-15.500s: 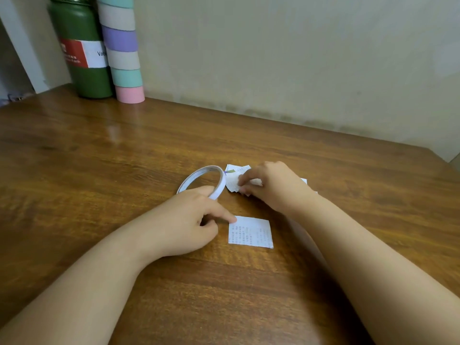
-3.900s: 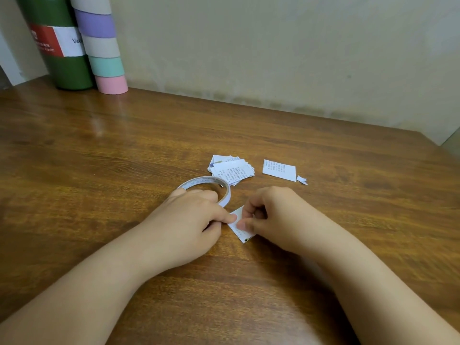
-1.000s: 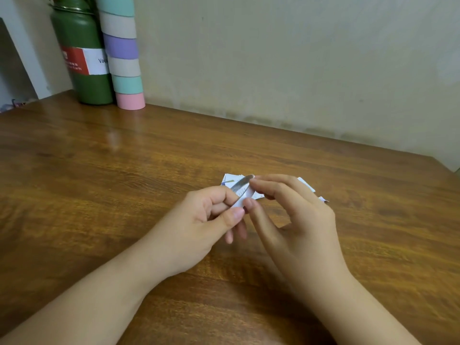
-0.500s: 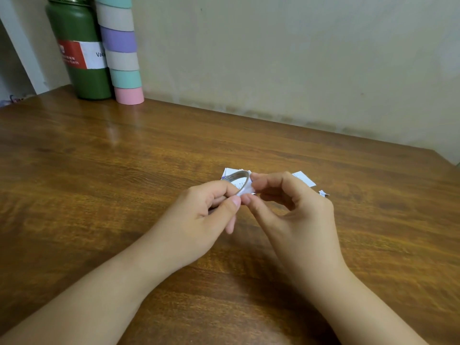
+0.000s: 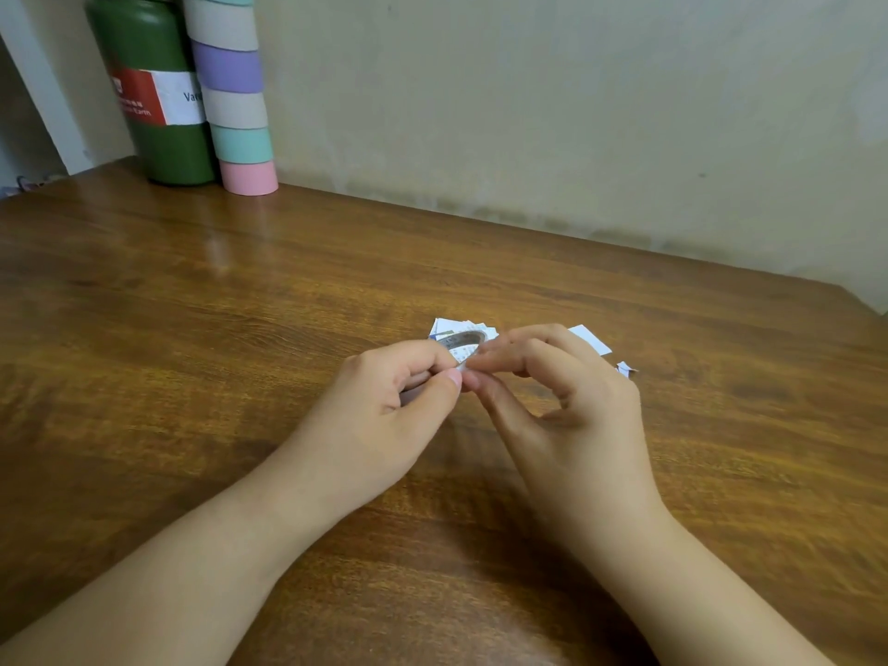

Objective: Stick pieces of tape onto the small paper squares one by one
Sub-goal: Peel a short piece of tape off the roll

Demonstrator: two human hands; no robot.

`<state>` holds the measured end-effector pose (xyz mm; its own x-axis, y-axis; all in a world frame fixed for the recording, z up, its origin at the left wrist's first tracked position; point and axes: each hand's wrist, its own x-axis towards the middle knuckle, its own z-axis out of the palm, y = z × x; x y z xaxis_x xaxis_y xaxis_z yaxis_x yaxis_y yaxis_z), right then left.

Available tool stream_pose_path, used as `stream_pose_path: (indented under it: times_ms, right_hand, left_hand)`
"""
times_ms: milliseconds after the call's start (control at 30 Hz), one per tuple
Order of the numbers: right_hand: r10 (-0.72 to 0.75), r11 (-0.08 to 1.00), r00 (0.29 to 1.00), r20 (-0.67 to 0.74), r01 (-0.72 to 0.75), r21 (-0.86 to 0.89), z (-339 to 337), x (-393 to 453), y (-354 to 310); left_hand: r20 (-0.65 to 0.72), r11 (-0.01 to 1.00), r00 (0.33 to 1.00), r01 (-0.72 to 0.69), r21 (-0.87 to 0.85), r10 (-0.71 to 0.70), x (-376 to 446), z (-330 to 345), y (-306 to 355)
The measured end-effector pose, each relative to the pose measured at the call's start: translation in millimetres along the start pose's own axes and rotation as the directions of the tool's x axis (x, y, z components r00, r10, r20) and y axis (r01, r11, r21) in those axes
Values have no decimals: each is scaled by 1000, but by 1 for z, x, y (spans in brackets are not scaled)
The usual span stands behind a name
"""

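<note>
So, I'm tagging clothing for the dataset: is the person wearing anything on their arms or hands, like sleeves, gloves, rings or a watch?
Nothing shows. Both forearms are bare right to the bottom edge of the picture, with no sleeve or cuff in view. The left hand and right hand have no gloves, and no ring, watch or bracelet is visible on the fingers or wrists. The nails that show look short and unpainted.

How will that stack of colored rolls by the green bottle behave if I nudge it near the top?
The stack of colored rolls is tall and narrow on a small pink base, so it would probably tip rather than slide. The rolls look merely stacked, so they may well separate and then roll across the table. The green bottle close beside it might block a fall that way.
</note>
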<state>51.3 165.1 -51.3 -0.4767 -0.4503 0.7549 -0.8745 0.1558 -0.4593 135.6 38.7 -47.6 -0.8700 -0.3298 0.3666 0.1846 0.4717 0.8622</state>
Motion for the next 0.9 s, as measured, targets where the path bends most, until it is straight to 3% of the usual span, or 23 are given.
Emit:
stream_pose_path:
  times_ms: [267,500,633,767,900]
  right_hand:
    - [58,993,992,110,-68,93,-3,1,-6]
    - [-32,991,991,130,15,131,-5,2,-8]
    - [-50,980,966,252,-1,197,-14,8,-3]
    - [28,900,885,465,-225,373,-25,10,3]
    - [161,700,863,480,-442,561,-25,10,5]
  left_hand:
    - [-99,992,994,-32,125,45,1,-1,-1]
    - [-53,993,998,9,-116,-16,0,-3,0]
    - [-2,963,995,93,-254,-97,-1,0,5]
    - [-11,911,976,199,-360,-217,6,-9,3]
    - [21,917,973,224,-330,-230,6,-12,3]
